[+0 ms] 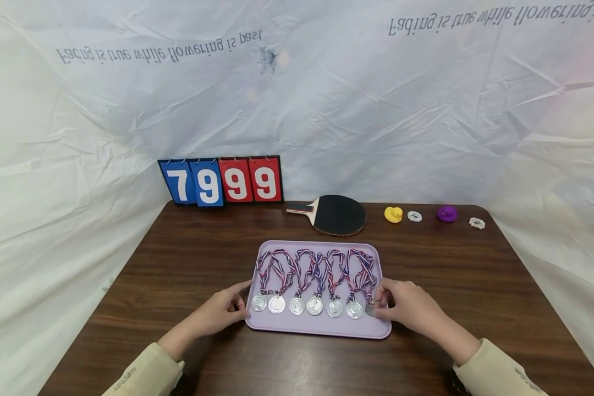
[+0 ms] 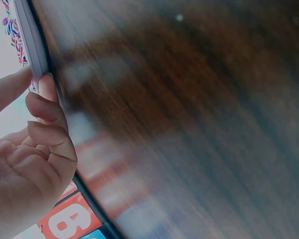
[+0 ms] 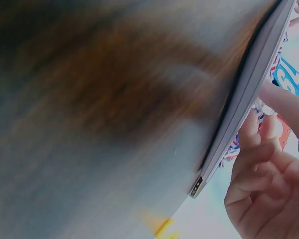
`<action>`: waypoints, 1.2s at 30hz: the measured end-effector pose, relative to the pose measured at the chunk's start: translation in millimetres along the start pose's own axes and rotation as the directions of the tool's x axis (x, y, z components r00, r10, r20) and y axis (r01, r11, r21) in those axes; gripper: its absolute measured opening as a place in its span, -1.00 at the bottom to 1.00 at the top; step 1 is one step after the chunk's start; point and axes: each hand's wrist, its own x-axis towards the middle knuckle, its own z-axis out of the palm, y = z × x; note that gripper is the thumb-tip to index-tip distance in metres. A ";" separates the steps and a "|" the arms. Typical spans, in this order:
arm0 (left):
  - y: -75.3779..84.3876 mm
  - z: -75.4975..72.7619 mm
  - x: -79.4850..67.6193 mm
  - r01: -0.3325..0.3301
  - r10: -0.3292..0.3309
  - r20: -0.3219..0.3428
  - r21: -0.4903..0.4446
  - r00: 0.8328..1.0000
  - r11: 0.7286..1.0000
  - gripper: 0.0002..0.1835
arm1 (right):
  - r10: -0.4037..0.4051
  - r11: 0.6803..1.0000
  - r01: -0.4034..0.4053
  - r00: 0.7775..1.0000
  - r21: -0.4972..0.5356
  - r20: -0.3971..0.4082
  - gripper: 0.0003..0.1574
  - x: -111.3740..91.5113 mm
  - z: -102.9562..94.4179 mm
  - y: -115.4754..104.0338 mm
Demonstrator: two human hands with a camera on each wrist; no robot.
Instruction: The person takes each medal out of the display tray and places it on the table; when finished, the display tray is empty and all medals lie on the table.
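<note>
Seven round silver medals (image 1: 314, 305) on red, white and blue ribbons (image 1: 263, 278) lie in a row on one pale-purple rectangular tray (image 1: 322, 328) on the dark wood-grain table (image 1: 178, 264); their engraving is too small to read. The right hand (image 1: 411, 305) pinches the rightmost medal (image 1: 369, 309); the left hand (image 1: 220, 312) rests ungripped against the tray's left rim. Beyond are four number cards (image 1: 235, 184), blue 7 and 9, red 9 and 9; one black table-tennis bat (image 1: 341, 215); a yellow duck (image 1: 393, 214) and a purple duck (image 1: 446, 214); two scalloped chips (image 1: 414, 216), one marked 10. White cloth (image 1: 326, 126) bears inverted lettering, "is true while flowering is past".
</note>
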 end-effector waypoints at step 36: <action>2.7 0.4 -0.4 -0.006 0.006 0.002 0.018 1.000 1.000 -0.32 | -0.106 0.994 0.112 0.953 0.004 -0.283 -0.76 -0.7 -69.0 15.0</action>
